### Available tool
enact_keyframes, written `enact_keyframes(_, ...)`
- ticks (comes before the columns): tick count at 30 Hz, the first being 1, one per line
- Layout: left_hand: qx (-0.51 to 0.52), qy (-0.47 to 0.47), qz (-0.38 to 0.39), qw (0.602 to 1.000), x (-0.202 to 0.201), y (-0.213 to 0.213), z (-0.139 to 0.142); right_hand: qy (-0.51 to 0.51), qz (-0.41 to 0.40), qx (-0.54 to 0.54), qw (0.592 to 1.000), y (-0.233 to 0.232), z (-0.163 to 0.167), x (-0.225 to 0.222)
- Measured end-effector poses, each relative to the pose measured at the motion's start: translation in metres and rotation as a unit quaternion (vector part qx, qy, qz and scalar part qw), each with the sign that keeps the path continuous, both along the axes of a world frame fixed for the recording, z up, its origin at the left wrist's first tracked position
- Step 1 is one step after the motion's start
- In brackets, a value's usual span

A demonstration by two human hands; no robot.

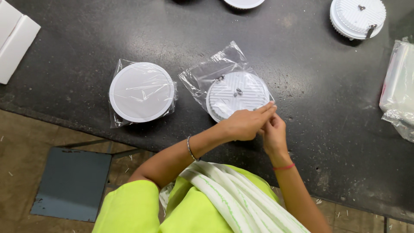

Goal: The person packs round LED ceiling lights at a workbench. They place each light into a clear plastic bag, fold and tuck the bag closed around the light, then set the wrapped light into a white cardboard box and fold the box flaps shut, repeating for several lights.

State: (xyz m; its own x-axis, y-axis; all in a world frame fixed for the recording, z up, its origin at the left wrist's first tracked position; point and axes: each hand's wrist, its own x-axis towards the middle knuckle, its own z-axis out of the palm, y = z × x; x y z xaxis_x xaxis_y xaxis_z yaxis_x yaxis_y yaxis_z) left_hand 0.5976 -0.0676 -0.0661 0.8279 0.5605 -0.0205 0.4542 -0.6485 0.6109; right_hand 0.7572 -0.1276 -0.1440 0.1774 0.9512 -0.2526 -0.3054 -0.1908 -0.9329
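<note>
A round white ribbed lamp housing [236, 96] lies inside a clear plastic bag [211, 71] on the dark table [302, 64]. My left hand [246, 124] and my right hand [273, 134] meet at the bag's near right edge, fingers pinched together on the plastic beside the housing. To the left lies a second round white lamp [141, 92], smooth face up, sealed in its own clear bag and untouched.
Another ribbed white housing [357, 18] sits unbagged at the back right, and a round white rim [243, 3] shows at the top edge. A stack of clear bags [399, 88] lies at the right. White boxes [15, 39] are at the far left. A grey-blue stool [71, 183] stands below the table.
</note>
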Motion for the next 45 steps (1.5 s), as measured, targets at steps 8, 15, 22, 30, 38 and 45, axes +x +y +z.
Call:
enact_keyframes(8, -0.061, -0.007, -0.015, 0.998, -0.039, -0.008, 0.028, 0.076, 0.035, 0.098, 0.992, 0.057, -0.022, -0.031)
enact_keyframes(15, 0.164, 0.113, 0.126, 0.972, -0.154, 0.026, 0.008, 0.081, 0.024, 0.004, 0.996, 0.082, -0.019, -0.043)
enact_keyframes(22, 0.273, -0.127, 0.032, 0.953, -0.124, 0.048, -0.048, 0.121, 0.038, -0.017, 0.992, 0.093, -0.023, -0.037)
enact_keyframes(30, 0.181, -0.357, 0.092, 0.912, -0.080, 0.043, -0.006, -0.042, 0.174, -0.024, 0.984, 0.056, 0.090, -0.001)
enact_keyframes(38, -0.239, -0.419, 0.164, 0.860, -0.042, -0.013, 0.034, -0.206, 0.279, 0.284, 0.894, -0.026, 0.235, 0.066)
enact_keyframes(45, -0.395, -0.487, 0.116, 0.770, -0.047, -0.020, 0.021, -0.376, 0.105, -0.004, 0.921, -0.015, 0.186, 0.093)
